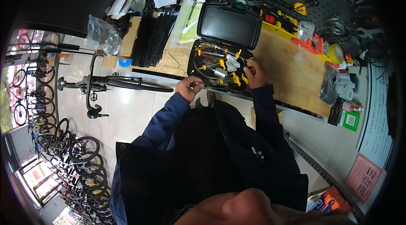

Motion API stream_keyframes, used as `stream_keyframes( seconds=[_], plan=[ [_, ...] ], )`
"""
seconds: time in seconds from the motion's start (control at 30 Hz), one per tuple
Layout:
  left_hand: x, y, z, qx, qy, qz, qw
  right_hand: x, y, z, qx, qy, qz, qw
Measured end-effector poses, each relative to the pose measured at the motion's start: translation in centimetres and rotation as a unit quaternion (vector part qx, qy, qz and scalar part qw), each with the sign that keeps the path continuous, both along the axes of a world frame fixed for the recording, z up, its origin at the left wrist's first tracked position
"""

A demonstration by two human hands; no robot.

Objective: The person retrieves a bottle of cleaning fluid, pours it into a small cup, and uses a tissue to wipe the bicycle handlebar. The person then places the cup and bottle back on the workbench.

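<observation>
A black hard plastic case (191, 57) lies open at the near edge of the wooden bench, its lid (229, 21) tipped back. Inside are clear tubing, yellow fittings (221, 63), a syringe-like clear tube with reddish content (209, 53), a silver cylinder (220, 72) and a small clear plastic piece (232, 63). My left hand (189, 89) is at the case's front left corner, fingers curled together. By the right edge of the case my right hand (256, 75) has its thumb and fingers bent inward, near the yellow fittings. Whatever lies between the fingers of either hand is too small to make out.
The wooden bench (292, 74) extends to the right. Left of the case are black strips (153, 38) in a cardboard box and a hex key (174, 59). Yellow and red bins (311, 46) line the back. A bicycle (122, 82) stands on the tiled floor at left.
</observation>
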State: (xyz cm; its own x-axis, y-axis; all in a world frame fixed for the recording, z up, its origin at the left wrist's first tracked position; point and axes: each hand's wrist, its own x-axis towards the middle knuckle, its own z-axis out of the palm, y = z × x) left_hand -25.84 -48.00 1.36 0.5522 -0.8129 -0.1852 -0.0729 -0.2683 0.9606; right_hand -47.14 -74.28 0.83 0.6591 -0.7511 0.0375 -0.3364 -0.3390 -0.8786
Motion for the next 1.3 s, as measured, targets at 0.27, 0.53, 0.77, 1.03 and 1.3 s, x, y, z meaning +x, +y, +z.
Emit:
stream_keyframes(
  seconds=[0.27, 0.53, 0.77, 1.03, 1.3],
  plan=[
    [1.3, -1.0, 1.4, 0.016, -0.032, -0.046, 0.998, -2.5, 1.5, 2.1, -0.15, 0.126, 0.204, 0.959],
    [-0.9, -0.9, 4.4, -0.068, 0.145, -0.038, 0.986, -1.9, 2.2, 3.9, -0.175, 0.131, 0.197, 0.956],
    [-1.4, -2.8, 6.5, -0.125, 0.133, -0.038, 0.983, -2.6, 0.8, 5.8, -0.132, 0.073, 0.172, 0.974],
    [4.3, -4.2, -3.2, -0.021, 0.052, 0.011, 0.998, -1.2, 2.8, 3.3, -0.216, 0.095, 0.111, 0.965],
    [2.6, -1.4, 0.0, -0.066, -0.052, 0.122, 0.989, -1.9, 2.8, 2.6, -0.209, 0.063, 0.082, 0.972]
  ],
)
